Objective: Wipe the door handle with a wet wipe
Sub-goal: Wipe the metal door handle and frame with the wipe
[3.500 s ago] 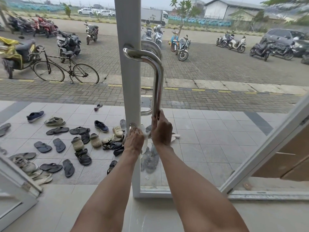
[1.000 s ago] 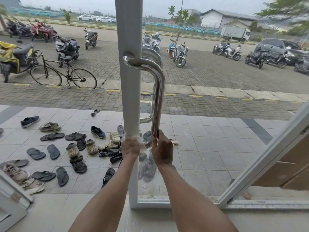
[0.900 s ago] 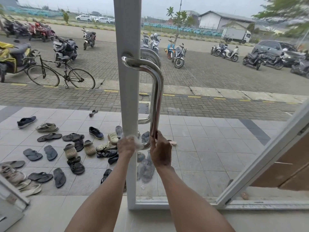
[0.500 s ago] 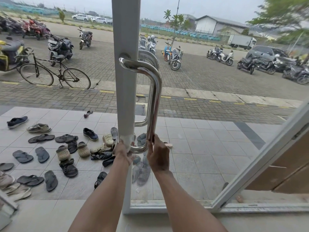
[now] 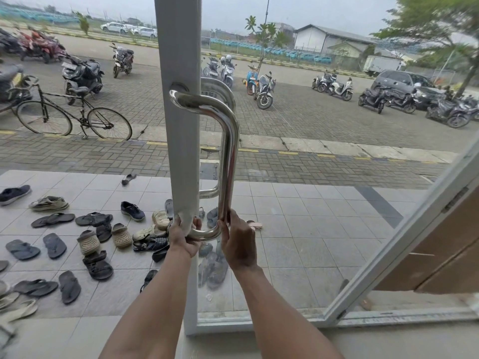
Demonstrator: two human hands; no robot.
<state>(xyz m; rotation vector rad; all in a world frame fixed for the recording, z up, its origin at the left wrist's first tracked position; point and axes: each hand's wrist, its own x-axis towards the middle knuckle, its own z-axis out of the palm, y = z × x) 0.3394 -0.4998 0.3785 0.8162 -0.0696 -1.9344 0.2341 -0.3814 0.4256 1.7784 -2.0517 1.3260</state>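
Observation:
A chrome U-shaped door handle (image 5: 228, 161) is fixed to the white door frame (image 5: 178, 141) of a glass door. My left hand (image 5: 183, 238) is closed round the handle's lower end, where it meets the frame. A pale bit of wet wipe (image 5: 187, 221) shows between its fingers and is hard to tell from the frame. My right hand (image 5: 239, 243) grips the bottom of the upright bar just above the lower bend. A second, matching handle (image 5: 219, 90) sits on the far side of the glass.
An open window sash (image 5: 404, 244) leans in at the right. Outside, several shoes and sandals (image 5: 98, 237) lie on the tiled porch. Beyond it are a bicycle (image 5: 75, 117), parked motorbikes (image 5: 261, 92) and a grey car (image 5: 404, 85).
Both hands stay at the handle's lower end. My left hand has shifted a little on the lower mount and wrapped tighter. The view has drifted slightly left.

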